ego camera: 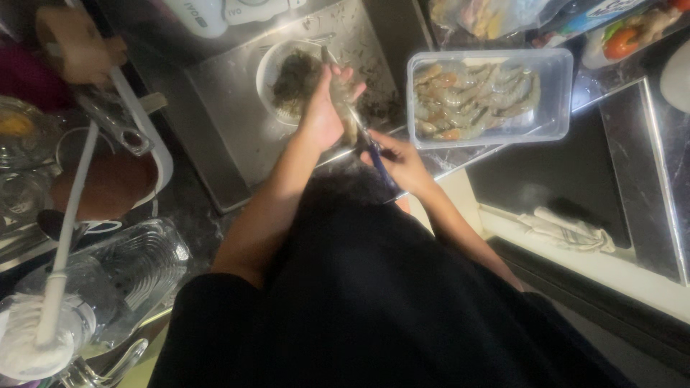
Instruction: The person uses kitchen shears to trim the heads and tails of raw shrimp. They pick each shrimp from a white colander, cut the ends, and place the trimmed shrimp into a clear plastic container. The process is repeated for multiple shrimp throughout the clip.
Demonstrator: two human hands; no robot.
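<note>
My left hand (327, 108) holds a raw grey shrimp (348, 108) over the steel tray (223, 108), beside a white bowl (269, 68) filled with dark shrimp scraps. My right hand (401, 162) grips scissors with blue handles (381, 167); their blades (339, 79) run up along the shrimp. To the right, a clear rectangular plastic container (560, 79) holds several whole raw shrimp (471, 97).
Glass dishes and a brown bowl (108, 183) crowd the left side, with a white brush handle (68, 230) across them. A folded cloth (568, 230) lies on a ledge at right. Food packets (503, 14) and a tomato (619, 42) sit at the back.
</note>
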